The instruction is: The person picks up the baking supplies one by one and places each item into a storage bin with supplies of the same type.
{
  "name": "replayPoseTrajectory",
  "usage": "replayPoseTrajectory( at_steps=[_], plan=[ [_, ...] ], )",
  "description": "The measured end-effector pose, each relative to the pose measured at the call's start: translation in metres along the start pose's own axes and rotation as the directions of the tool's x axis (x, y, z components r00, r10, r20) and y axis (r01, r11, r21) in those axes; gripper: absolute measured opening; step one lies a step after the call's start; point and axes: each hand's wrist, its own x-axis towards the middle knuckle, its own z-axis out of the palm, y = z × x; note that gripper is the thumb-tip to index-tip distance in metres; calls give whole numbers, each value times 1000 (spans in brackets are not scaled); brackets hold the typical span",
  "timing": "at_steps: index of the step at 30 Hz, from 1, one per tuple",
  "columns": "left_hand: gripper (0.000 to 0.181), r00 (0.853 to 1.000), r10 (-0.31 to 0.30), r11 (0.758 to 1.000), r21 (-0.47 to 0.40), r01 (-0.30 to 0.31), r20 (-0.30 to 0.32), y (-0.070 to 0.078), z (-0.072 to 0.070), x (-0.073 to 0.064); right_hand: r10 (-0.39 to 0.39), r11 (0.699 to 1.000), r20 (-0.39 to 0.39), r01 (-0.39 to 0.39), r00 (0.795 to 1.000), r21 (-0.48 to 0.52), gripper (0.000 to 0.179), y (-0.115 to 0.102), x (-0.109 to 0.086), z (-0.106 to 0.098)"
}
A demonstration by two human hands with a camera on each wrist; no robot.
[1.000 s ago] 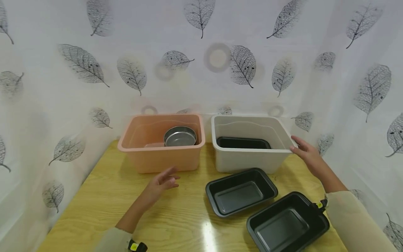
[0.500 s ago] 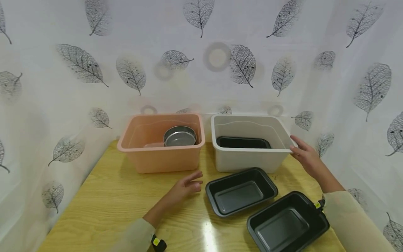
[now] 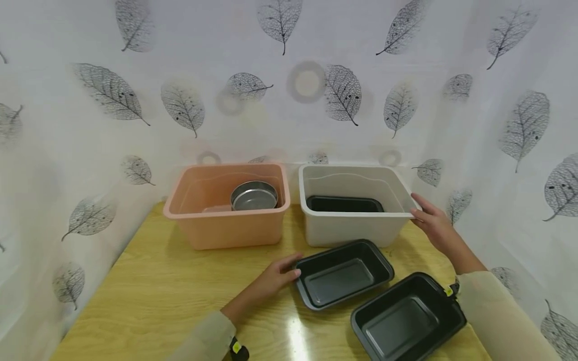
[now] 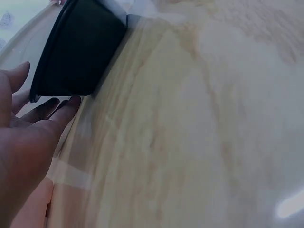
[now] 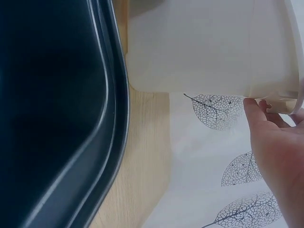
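My left hand (image 3: 272, 281) is at the left end of a dark loaf pan (image 3: 345, 276); the left wrist view shows its fingertips right at the end wall of that loaf pan (image 4: 83, 52), fingers extended and thumb apart from the rim. The right hand (image 3: 435, 228) grips the right rim of a white plastic bin (image 3: 354, 230), thumb on the near side. In the right wrist view, fingers of the right hand (image 5: 278, 142) curl under the lip of the bin (image 5: 209, 52). A second dark loaf pan (image 3: 408, 321) lies nearer, beside my right forearm.
Inside the white bin lies another dark pan (image 3: 345, 204). To its left stands a peach plastic bin (image 3: 232, 233) holding round metal tins (image 3: 254, 196). Both bins stand at the back of the wooden table (image 3: 149, 301), before a leaf-print curtain (image 3: 253, 125).
My left hand has moved right across the table, from in front of the peach bin to the left end of the loaf pan. The right hand stays on the white bin's rim.
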Motion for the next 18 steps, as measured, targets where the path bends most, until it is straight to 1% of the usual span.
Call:
replayPoseTrajectory(
  at_steps=[3, 6, 10, 12, 14, 18],
  plan=[
    [51, 1000, -16, 997, 78, 16, 5, -1, 2, 0, -3, 1000, 3, 3, 1000, 2, 73, -1, 1, 2],
    [47, 1000, -23, 994, 107, 22, 4, -2, 5, 0, -5, 1000, 3, 5, 1000, -12, 72, 0, 2, 2],
    [44, 999, -51, 995, 91, 51, -7, 0, 7, -2, -6, 1000, 4, 6, 1000, -26, 72, 2, 3, 1],
    [44, 998, -68, 995, 65, 69, -18, 2, 9, -3, -10, 1000, 3, 10, 1000, -19, 72, 3, 3, 1],
    [45, 997, -72, 996, 42, 73, -30, 4, 11, -4, -14, 1000, 2, 14, 1000, -12, 72, 3, 2, 0],
    [46, 997, -60, 998, 13, 60, -53, 7, 16, -5, -13, 1000, -4, 13, 1000, -9, 72, 4, 1, -1]
  ],
)
